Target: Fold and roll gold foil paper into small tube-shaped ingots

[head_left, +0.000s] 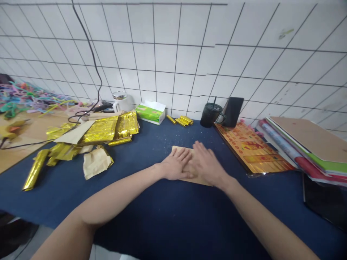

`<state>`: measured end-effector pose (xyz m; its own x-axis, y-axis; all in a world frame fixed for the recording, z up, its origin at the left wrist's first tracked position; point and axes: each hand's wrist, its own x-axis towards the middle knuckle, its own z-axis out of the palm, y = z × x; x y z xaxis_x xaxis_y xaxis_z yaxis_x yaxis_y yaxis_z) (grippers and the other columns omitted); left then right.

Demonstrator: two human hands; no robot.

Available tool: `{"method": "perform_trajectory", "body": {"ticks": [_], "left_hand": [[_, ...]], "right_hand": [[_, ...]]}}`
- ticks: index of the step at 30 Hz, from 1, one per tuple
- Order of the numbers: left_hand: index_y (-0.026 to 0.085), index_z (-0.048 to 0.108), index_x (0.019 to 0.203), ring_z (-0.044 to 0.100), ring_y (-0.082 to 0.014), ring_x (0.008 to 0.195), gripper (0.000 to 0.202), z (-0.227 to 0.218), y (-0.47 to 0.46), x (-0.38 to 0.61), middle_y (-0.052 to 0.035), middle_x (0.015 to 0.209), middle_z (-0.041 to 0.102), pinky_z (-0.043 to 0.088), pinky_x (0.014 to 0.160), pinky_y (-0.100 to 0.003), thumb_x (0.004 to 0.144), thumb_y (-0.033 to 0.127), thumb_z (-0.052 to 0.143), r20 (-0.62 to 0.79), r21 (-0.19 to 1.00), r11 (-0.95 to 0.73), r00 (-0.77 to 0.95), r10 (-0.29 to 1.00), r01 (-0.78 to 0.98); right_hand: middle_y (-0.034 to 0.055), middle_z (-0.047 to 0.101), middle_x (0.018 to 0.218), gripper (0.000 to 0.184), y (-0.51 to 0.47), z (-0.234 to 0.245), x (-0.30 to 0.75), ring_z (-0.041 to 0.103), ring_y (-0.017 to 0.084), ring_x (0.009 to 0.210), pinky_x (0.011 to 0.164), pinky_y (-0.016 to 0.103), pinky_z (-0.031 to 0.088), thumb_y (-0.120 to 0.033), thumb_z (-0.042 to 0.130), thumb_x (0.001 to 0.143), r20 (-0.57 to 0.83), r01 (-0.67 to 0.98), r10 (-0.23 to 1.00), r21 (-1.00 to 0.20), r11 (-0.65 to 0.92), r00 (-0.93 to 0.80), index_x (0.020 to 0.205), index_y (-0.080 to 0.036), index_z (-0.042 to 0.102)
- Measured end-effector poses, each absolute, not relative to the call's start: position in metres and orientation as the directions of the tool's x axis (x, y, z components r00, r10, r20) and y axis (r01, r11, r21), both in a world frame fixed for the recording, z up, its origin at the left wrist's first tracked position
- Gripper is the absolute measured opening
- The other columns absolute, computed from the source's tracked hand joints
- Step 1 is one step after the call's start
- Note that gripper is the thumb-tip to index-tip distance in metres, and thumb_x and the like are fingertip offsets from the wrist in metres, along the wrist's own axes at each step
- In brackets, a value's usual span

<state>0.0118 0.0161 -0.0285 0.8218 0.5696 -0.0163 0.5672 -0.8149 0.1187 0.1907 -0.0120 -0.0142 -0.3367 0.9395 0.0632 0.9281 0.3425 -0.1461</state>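
Note:
A tan sheet of paper [180, 149] lies flat on the dark blue cloth [162, 213] in front of me. My left hand [176, 164] rests on it palm down, fingers stretched out and flat. My right hand [207, 164] lies beside it on the same sheet, also flat, its fingers pointing away and slightly overlapping the left hand. Neither hand holds anything. Most of the sheet is hidden under both palms.
A heap of gold foil sheets [108, 131] and gold rolls [35, 169] lies at the left, with crumpled tan paper [96, 162]. Behind are a green tissue box [151, 112], small gold rolls [183, 121], a black mug [210, 115] and a dark phone [233, 111]. Printed gold sheets [255, 151] and stacked folders [309, 148] are at the right.

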Motion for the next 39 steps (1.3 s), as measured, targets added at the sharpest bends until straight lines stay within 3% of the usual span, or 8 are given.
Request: {"method": "perform_trajectory", "body": {"ticks": [5, 11, 15, 17, 22, 26, 32, 39], "left_hand": [[0.013, 0.013, 0.136, -0.005, -0.0288, 0.13, 0.07, -0.034, 0.018, 0.011, -0.013, 0.144, 0.006, 0.001, 0.102, -0.051, 0.081, 0.05, 0.033, -0.055, 0.064, -0.855, 0.858, 0.511, 0.514], [0.011, 0.009, 0.137, 0.001, -0.0269, 0.131, 0.082, -0.024, 0.014, 0.015, -0.0129, 0.143, 0.01, 0.003, 0.103, -0.048, 0.078, 0.066, 0.018, -0.018, 0.167, -0.784, 0.797, 0.603, 0.598], [0.01, 0.011, 0.137, 0.001, -0.0272, 0.131, 0.083, -0.022, 0.013, 0.014, -0.0134, 0.143, 0.01, 0.002, 0.103, -0.048, 0.077, 0.068, 0.016, -0.024, 0.18, -0.781, 0.797, 0.604, 0.598], [0.01, 0.01, 0.137, 0.001, -0.0269, 0.131, 0.083, -0.023, 0.014, 0.014, -0.0136, 0.143, 0.009, 0.001, 0.103, -0.048, 0.077, 0.068, 0.016, -0.017, 0.188, -0.783, 0.799, 0.601, 0.593], [0.012, 0.01, 0.137, -0.002, -0.0267, 0.131, 0.079, -0.027, 0.016, 0.014, -0.0124, 0.144, 0.006, 0.001, 0.103, -0.048, 0.079, 0.064, 0.021, -0.045, 0.218, -0.777, 0.801, 0.597, 0.591], [0.012, 0.01, 0.137, -0.001, -0.0247, 0.131, 0.074, -0.023, 0.018, 0.011, -0.011, 0.144, 0.008, 0.003, 0.104, -0.046, 0.081, 0.058, 0.026, -0.055, 0.263, -0.768, 0.804, 0.593, 0.584], [0.01, 0.023, 0.134, 0.007, -0.0245, 0.131, 0.077, -0.012, 0.022, 0.003, -0.0144, 0.142, 0.014, 0.009, 0.105, -0.04, 0.077, 0.059, 0.037, -0.063, 0.405, -0.709, 0.792, 0.608, 0.577], [0.014, 0.033, 0.128, 0.029, -0.0293, 0.124, 0.085, 0.015, 0.012, -0.007, -0.0147, 0.136, 0.031, 0.027, 0.098, -0.037, 0.062, 0.062, 0.056, -0.128, 0.506, -0.657, 0.802, 0.583, 0.559]], "right_hand": [[0.007, 0.006, 0.145, 0.071, -0.023, -0.025, 0.154, 0.001, 0.021, 0.131, 0.106, 0.041, 0.007, -0.056, 0.024, 0.083, 0.094, 0.744, 0.779, -0.242, 0.622, -0.62, 0.138, -0.014, 0.008], [0.0093, 0.015, 0.143, 0.068, 0.02, -0.04, 0.225, 0.01, 0.026, 0.131, 0.101, 0.052, 0.01, -0.056, 0.018, 0.083, -0.05, 0.97, 0.977, -0.136, 0.201, -0.209, 0.136, -0.014, 0.019], [0.0194, 0.023, 0.139, 0.063, 0.024, -0.031, 0.246, 0.014, 0.032, 0.129, 0.099, 0.056, 0.012, -0.046, 0.024, 0.085, 0.129, 0.995, 0.988, -0.054, -0.081, 0.088, 0.13, -0.003, 0.032], [0.0158, 0.026, 0.139, 0.055, 0.012, -0.02, 0.237, 0.015, 0.028, 0.129, 0.1, 0.051, 0.015, -0.041, 0.028, 0.086, 0.202, 0.996, 0.979, -0.082, 0.045, -0.028, 0.129, -0.008, 0.036], [0.0033, 0.032, 0.138, 0.067, -0.035, 0.005, 0.199, 0.026, 0.023, 0.126, 0.103, 0.04, 0.02, -0.057, 0.044, 0.075, 0.013, 0.727, 0.763, -0.295, 0.62, -0.646, 0.133, -0.025, 0.03], [0.0089, 0.026, 0.14, 0.081, -0.053, 0.007, 0.194, 0.023, 0.027, 0.127, 0.102, 0.043, 0.02, -0.056, 0.055, 0.067, -0.087, 0.735, 0.751, -0.304, 0.606, -0.655, 0.134, -0.018, 0.028], [0.0106, 0.049, 0.124, 0.042, -0.045, 0.0, 0.208, 0.043, 0.02, 0.115, 0.095, 0.035, 0.034, -0.015, 0.044, 0.076, 0.026, 0.761, 0.791, -0.254, 0.597, -0.612, 0.117, -0.015, 0.046], [0.0068, 0.057, 0.112, 0.018, -0.04, 0.0, 0.206, 0.054, 0.019, 0.099, 0.082, 0.03, 0.043, -0.015, 0.044, 0.078, 0.08, 0.742, 0.799, -0.326, 0.586, -0.596, 0.089, -0.019, 0.057]]}}
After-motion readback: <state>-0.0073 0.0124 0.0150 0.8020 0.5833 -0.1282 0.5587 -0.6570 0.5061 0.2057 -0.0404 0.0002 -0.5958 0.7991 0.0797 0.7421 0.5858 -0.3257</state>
